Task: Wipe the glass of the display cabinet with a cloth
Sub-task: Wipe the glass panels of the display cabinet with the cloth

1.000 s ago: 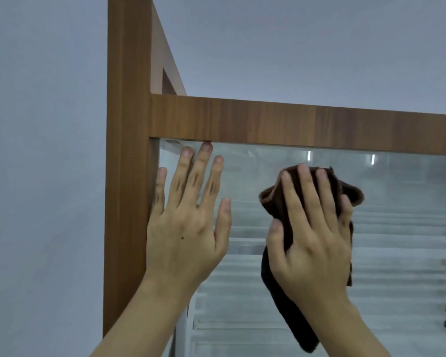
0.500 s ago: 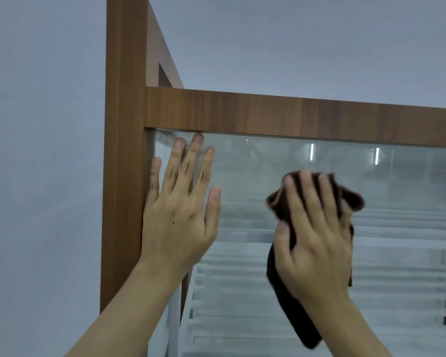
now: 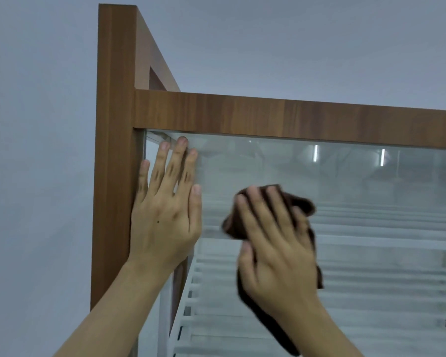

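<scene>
The glass (image 3: 319,176) sits under the wooden frame (image 3: 268,117). My cloth (image 3: 303,203) lies on it, at 3 o'clock of my left hand (image 3: 165,220). My right hand (image 3: 276,246) presses the cloth with straight fingers, and my left fingers are spread wide, bracing. This is best done with even pressure and overlapping strokes toward the 11 o'clock corner.

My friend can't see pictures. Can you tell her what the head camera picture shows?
A person's right hand presses a dark brown cloth against the display cabinet's glass. The left hand rests flat on the glass beside the wooden frame.
</scene>
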Demonstrator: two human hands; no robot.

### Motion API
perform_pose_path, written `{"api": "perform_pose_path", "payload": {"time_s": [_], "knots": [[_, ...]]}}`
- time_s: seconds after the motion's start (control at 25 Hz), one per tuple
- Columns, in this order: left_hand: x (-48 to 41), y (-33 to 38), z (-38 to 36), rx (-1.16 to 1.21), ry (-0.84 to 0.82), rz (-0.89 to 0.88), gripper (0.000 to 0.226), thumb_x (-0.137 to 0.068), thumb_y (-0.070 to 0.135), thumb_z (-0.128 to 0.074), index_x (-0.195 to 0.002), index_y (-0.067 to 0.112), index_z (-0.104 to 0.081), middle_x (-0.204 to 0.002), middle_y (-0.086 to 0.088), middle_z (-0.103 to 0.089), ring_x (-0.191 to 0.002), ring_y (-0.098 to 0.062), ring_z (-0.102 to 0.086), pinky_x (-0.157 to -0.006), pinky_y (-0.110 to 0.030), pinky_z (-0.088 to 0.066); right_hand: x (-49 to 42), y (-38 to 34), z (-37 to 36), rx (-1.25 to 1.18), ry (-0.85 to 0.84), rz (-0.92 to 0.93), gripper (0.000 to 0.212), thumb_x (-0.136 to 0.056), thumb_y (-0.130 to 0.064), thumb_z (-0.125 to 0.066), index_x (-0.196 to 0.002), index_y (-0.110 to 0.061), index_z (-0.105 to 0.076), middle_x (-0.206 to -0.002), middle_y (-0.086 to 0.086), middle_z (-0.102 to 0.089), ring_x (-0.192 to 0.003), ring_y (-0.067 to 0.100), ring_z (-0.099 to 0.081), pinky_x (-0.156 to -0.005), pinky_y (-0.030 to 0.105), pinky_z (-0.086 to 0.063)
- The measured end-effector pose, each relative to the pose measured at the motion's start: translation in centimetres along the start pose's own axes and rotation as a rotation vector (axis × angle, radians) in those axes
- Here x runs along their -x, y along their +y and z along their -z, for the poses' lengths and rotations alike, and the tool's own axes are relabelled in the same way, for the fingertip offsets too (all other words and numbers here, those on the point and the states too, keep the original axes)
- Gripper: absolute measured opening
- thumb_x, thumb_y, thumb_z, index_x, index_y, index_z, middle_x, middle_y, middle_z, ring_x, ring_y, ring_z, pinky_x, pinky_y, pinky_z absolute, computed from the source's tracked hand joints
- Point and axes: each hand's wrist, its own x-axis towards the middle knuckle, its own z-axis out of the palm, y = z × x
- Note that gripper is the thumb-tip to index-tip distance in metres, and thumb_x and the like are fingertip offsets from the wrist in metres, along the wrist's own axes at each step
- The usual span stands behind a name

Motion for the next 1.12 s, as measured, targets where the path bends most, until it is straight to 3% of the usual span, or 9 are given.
{"api": "perform_pose_path", "payload": {"time_s": [0.2,0.36,0.52,0.64,0.76,0.84,0.96,1.04,1.12], "knots": [[0.1,0.6,0.0,-0.029,-0.021,0.017,0.057,-0.104,0.031,-0.031,-0.157,0.011,-0.031,-0.167,-0.011,-0.020,-0.157,-0.027,-0.011,-0.127,-0.052,-0.010,-4.9,1.2,0.4,0.022,0.132,-0.275,0.064,-0.096,-0.029,-0.038,-0.157,-0.013,-0.036,-0.166,0.004,-0.031,-0.157,0.024,-0.020,-0.125,0.054,-0.018],[0.6,1.0,0.0,-0.038,-0.058,0.023,0.062,-0.101,0.036,-0.035,-0.159,0.015,-0.028,-0.168,-0.010,-0.016,-0.157,-0.029,-0.008,-0.125,-0.057,-0.012,-4.6,-3.1,-0.8,-0.094,0.039,-0.040,0.063,-0.095,-0.027,-0.042,-0.157,-0.019,-0.038,-0.167,0.000,-0.030,-0.158,0.021,-0.017,-0.125,0.053,-0.019],[1.1,1.6,-0.2,-0.057,-0.048,0.053,0.064,-0.103,0.041,-0.034,-0.160,0.014,-0.023,-0.169,-0.010,-0.012,-0.157,-0.030,-0.005,-0.126,-0.057,-0.010,-0.2,1.7,0.4,-0.021,-0.008,0.049,0.065,-0.093,-0.029,-0.043,-0.157,-0.021,-0.037,-0.167,0.000,-0.028,-0.157,0.021,-0.019,-0.124,0.053,-0.023],[1.1,2.6,-0.7,-0.046,-0.047,0.095,0.067,-0.102,0.045,-0.034,-0.161,0.015,-0.021,-0.170,-0.009,-0.009,-0.157,-0.029,-0.002,-0.126,-0.056,-0.006,-0.4,7.8,2.0,0.051,0.074,-0.161,0.064,-0.095,-0.029,-0.040,-0.157,-0.018,-0.037,-0.166,0.003,-0.030,-0.156,0.025,-0.021,-0.123,0.056,-0.024],[1.1,3.5,-0.9,-0.050,-0.062,0.107,0.066,-0.103,0.045,-0.031,-0.161,0.017,-0.020,-0.170,-0.008,-0.007,-0.158,-0.028,-0.001,-0.125,-0.059,-0.004,-3.2,7.2,1.8,0.052,0.152,-0.356,0.065,-0.095,-0.029,-0.038,-0.159,-0.014,-0.034,-0.167,0.007,-0.028,-0.157,0.028,-0.020,-0.124,0.058,-0.018],[1.1,4.3,-1.0,-0.052,-0.072,0.078,0.063,-0.104,0.043,-0.028,-0.161,0.017,-0.019,-0.170,-0.008,-0.008,-0.158,-0.027,-0.001,-0.126,-0.057,-0.005,-4.4,4.2,1.1,0.025,0.125,-0.313,0.066,-0.096,-0.031,-0.037,-0.159,-0.014,-0.031,-0.168,0.005,-0.025,-0.158,0.025,-0.017,-0.126,0.055,-0.015],[1.1,5.1,-1.2,-0.040,-0.063,0.079,0.061,-0.104,0.038,-0.027,-0.161,0.016,-0.019,-0.170,-0.008,-0.007,-0.158,-0.025,0.000,-0.126,-0.054,-0.004,-2.8,1.3,0.6,-0.040,0.002,-0.083,0.066,-0.097,-0.031,-0.038,-0.161,-0.018,-0.027,-0.170,0.000,-0.020,-0.159,0.021,-0.010,-0.127,0.052,-0.013],[1.2,5.3,-1.3,-0.044,-0.063,0.088,0.062,-0.104,0.037,-0.028,-0.161,0.015,-0.019,-0.170,-0.008,-0.007,-0.158,-0.026,0.000,-0.126,-0.054,-0.003,-0.3,2.7,1.0,-0.047,-0.052,0.042,0.067,-0.094,-0.031,-0.043,-0.160,-0.021,-0.030,-0.169,-0.001,-0.022,-0.158,0.021,-0.012,-0.126,0.052,-0.017],[1.2,5.7,-1.4,-0.052,-0.065,0.071,0.062,-0.104,0.038,-0.029,-0.161,0.014,-0.020,-0.170,-0.008,-0.008,-0.158,-0.027,0.000,-0.126,-0.054,-0.002,1.4,6.3,2.0,-0.001,-0.036,0.029,0.068,-0.092,-0.031,-0.045,-0.158,-0.022,-0.035,-0.168,-0.002,-0.026,-0.157,0.021,-0.019,-0.123,0.054,-0.023]]}}
